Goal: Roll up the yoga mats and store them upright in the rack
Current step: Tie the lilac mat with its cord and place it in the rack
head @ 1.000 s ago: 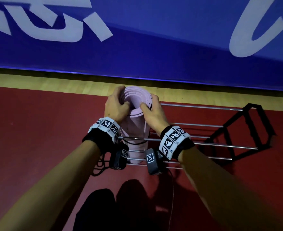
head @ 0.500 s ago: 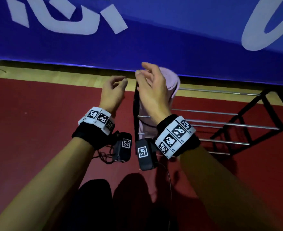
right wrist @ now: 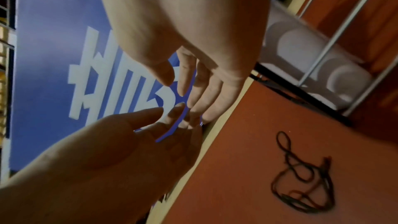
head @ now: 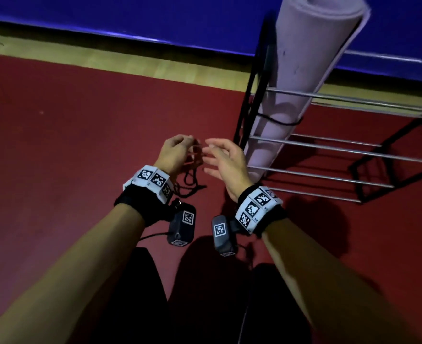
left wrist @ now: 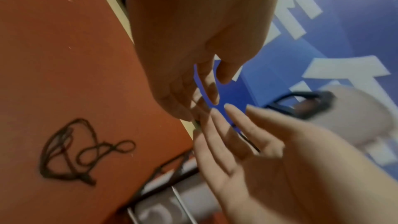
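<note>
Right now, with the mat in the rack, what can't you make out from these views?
- Rolled mat: its foot is hidden behind the rack bars in the head view, and the top edge crops its upper end.
- Left hand: its fingertips are blurred in all views, so any grip is unclear.
- Black cord on the floor: its ends are lost in a tangle, and the right hand partly covers it in the head view.

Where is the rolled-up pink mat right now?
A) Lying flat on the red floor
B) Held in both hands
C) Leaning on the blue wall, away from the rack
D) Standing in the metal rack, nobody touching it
D: the pink mat stands on end between the bars of the rack, while the left hand and right hand are off to its side, away from it.
</note>
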Available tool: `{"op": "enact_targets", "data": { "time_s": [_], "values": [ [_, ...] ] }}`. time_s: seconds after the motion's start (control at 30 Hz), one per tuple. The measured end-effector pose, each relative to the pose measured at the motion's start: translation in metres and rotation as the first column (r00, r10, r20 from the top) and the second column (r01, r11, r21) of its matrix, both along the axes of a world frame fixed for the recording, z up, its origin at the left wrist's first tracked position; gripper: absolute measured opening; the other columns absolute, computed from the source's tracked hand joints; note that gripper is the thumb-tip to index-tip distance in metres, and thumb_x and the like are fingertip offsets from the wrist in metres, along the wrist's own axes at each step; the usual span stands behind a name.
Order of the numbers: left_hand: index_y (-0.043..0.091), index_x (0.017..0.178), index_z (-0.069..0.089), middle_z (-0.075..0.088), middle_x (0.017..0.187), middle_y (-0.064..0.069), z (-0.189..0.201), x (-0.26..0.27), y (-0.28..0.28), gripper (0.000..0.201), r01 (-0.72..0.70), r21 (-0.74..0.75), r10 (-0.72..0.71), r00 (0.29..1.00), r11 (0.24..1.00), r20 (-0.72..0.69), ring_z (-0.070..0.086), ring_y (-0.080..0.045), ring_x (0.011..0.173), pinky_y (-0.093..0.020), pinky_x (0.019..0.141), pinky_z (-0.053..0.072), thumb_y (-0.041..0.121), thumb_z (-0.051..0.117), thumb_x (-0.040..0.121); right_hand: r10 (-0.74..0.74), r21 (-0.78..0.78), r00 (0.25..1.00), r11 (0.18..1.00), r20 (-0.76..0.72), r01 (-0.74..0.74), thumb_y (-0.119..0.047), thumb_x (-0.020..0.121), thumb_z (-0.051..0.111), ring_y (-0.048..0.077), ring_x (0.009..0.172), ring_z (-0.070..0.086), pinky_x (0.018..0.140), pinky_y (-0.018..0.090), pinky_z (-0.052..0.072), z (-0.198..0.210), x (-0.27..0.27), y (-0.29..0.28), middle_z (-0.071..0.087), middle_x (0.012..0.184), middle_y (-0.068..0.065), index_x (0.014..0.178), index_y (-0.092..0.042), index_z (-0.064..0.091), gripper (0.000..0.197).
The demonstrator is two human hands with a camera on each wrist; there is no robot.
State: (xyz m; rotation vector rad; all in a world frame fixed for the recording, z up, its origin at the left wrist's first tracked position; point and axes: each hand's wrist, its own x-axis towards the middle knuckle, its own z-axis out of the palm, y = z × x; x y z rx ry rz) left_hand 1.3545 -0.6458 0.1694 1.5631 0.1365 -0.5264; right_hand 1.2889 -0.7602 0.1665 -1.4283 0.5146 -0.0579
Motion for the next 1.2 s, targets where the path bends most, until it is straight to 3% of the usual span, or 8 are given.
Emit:
{"op": "enact_targets", "data": {
  "time_s": [0.2,0.33,0.53,0.67,0.77,0.93,1.1,1.2],
  "values": [
    [0.013,0.092,0.062,0.064,0.066,0.002,0.032,-0.041,-0.023,0.018,0.014,-0.094,-0.008,0.998,0.995,0.062,0.059,-0.013,0.060,-0.027,0.059,0.050,0.010,0.047,0.102,-0.154,0.017,0.987,0.988,0.037,0.153,-0.014,0.104,0.050,-0.001,0.060,0.066,0.059,0.019,0.052,0.039,-0.026,-0.004,0.067,0.094,0.000,0.123,-0.007,0.063,0.024],
    [0.010,0.101,0.064,0.062,0.083,-0.008,0.069,-0.063,-0.033,0.012,0.143,-0.104,-0.117,0.968,0.984,0.221,0.058,-0.019,0.072,-0.034,0.071,0.049,0.013,0.052,0.101,-0.199,-0.022,0.965,0.978,0.168,0.206,-0.018,0.102,0.055,0.022,0.088,0.069,0.089,0.053,0.056,0.074,-0.051,-0.003,0.070,0.107,0.011,0.122,-0.011,0.062,0.023],
    [0.011,0.109,0.067,0.071,0.106,-0.012,0.148,-0.108,-0.046,0.028,0.248,-0.028,-0.221,0.906,0.968,0.361,0.068,-0.027,0.099,-0.046,0.092,0.053,0.031,0.050,0.101,-0.247,-0.042,0.949,0.965,0.195,0.259,-0.048,0.091,0.055,0.022,0.113,0.066,0.102,0.050,0.051,0.139,-0.098,-0.009,0.071,0.117,0.002,0.119,-0.023,0.068,0.040],
    [0.006,0.116,0.066,0.069,0.093,-0.004,0.233,-0.166,-0.042,0.033,0.255,-0.099,-0.233,0.953,0.962,0.194,0.065,-0.008,0.079,-0.037,0.081,0.055,0.029,0.044,0.106,-0.274,0.063,0.953,0.961,0.128,0.268,-0.030,0.105,0.049,0.028,0.115,0.066,0.102,0.053,0.051,0.227,-0.165,-0.008,0.071,0.119,0.006,0.113,-0.024,0.068,0.022],
    [0.006,0.120,0.064,0.069,0.107,-0.013,0.309,-0.213,-0.037,0.034,0.292,-0.091,-0.278,0.950,0.952,0.140,0.064,-0.018,0.091,-0.044,0.088,0.052,0.029,0.043,0.106,-0.296,0.108,0.954,0.951,0.042,0.291,-0.030,0.107,0.046,0.004,0.098,0.069,0.082,0.029,0.054,0.306,-0.214,-0.005,0.072,0.100,-0.017,0.117,-0.027,0.064,0.021],
    [0.008,0.127,0.061,0.066,0.117,-0.020,0.434,-0.291,-0.024,0.042,0.305,-0.169,-0.300,0.952,0.937,0.055,0.060,-0.028,0.098,-0.048,0.088,0.048,0.036,0.040,0.105,-0.311,0.190,0.950,0.934,0.012,0.304,-0.034,0.108,0.042,-0.003,0.083,0.064,0.070,0.017,0.049,0.440,-0.292,0.006,0.067,0.098,-0.017,0.114,-0.027,0.060,0.020],
    [0.016,0.128,0.062,0.065,0.111,-0.001,0.514,-0.350,-0.003,0.052,0.232,-0.208,-0.238,0.971,0.950,-0.007,0.057,-0.019,0.099,-0.037,0.085,0.043,0.051,0.040,0.097,-0.296,0.231,0.955,0.929,-0.006,0.290,-0.040,0.106,0.043,0.011,0.116,0.056,0.098,0.033,0.041,0.529,-0.352,0.026,0.061,0.120,-0.005,0.131,-0.025,0.055,0.031],
    [0.010,0.137,0.054,0.063,0.120,-0.008,0.542,-0.384,0.011,0.050,0.214,-0.298,-0.225,0.974,0.930,-0.003,0.059,-0.018,0.102,-0.032,0.077,0.045,0.043,0.033,0.106,-0.287,0.241,0.957,0.932,0.036,0.270,-0.042,0.106,0.043,0.015,0.122,0.054,0.103,0.036,0.041,0.561,-0.387,0.038,0.060,0.127,-0.001,0.140,-0.019,0.052,0.042]
  ]
}}
